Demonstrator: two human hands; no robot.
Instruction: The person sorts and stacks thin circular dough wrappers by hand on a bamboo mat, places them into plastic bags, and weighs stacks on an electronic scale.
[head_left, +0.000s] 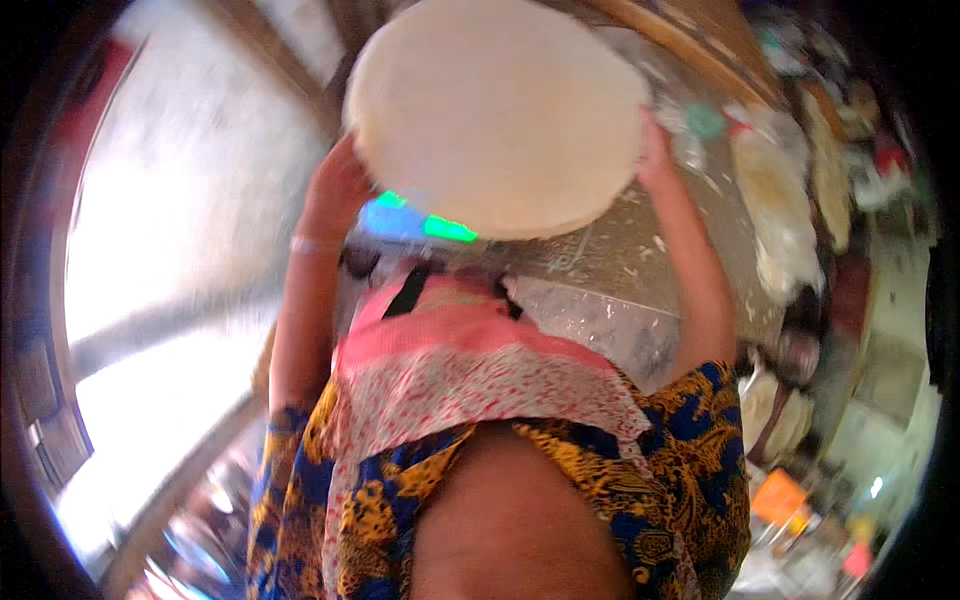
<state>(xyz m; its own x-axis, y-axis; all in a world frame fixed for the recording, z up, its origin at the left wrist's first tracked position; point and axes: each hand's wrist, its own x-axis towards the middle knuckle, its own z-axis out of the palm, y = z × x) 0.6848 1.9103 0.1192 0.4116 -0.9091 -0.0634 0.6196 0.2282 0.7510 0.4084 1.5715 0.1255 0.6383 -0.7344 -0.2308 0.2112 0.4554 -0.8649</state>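
A large, round, cream-coloured flat disc [500, 115] is held up in front of me, its face smooth and plain. Motion blur keeps me from telling whether it is a board or a sheet of dough. My left hand [343, 185] grips its left edge, with the fingers partly hidden behind the rim. On the opposite edge, my right hand [655, 150] is closed, its fingers blurred. Below the disc's lower left rim shows a bright blue and green object [405, 222], too smeared to name.
Beneath the disc lies a brownish surface [610, 260] strewn with pale scraps. To the right are long, pale items in clear plastic [775, 190] and a green round thing [705, 120]. A wooden beam [700, 40] crosses the far side. An orange object [778, 497] sits at lower right.
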